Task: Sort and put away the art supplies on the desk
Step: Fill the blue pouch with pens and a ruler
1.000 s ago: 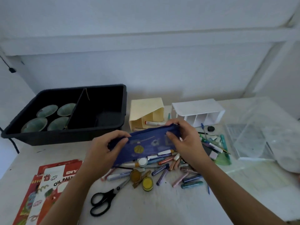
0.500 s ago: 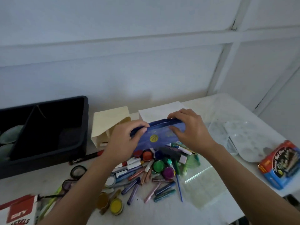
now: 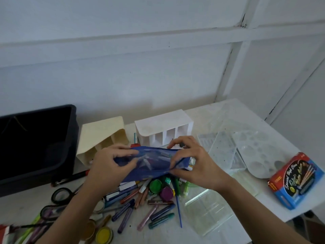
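I hold a blue see-through pouch [image 3: 151, 166] above the pile of art supplies in the middle of the desk. My left hand [image 3: 109, 166] pinches its left end. My right hand [image 3: 195, 164] grips its right end, thumb under and fingers over the top edge. The pouch mouth faces up and is pulled apart a little. Below it lie pens, crayons and markers [image 3: 140, 205], a green paint pot [image 3: 155, 185], a purple paint pot [image 3: 166, 193] and a yellow one [image 3: 103, 235].
A black bin [image 3: 66, 155] stands at the left. Behind the pouch are a cream organizer [image 3: 102, 134] and a white organizer [image 3: 163, 124]. Clear palettes [image 3: 246, 148] and a blue-red colour box [image 3: 297, 182] lie at the right. Tape rolls [image 3: 61, 194] sit at lower left.
The view has swung right and closer. Both hands have kept hold of the pouch and have pulled its mouth open, so it now sags between them.
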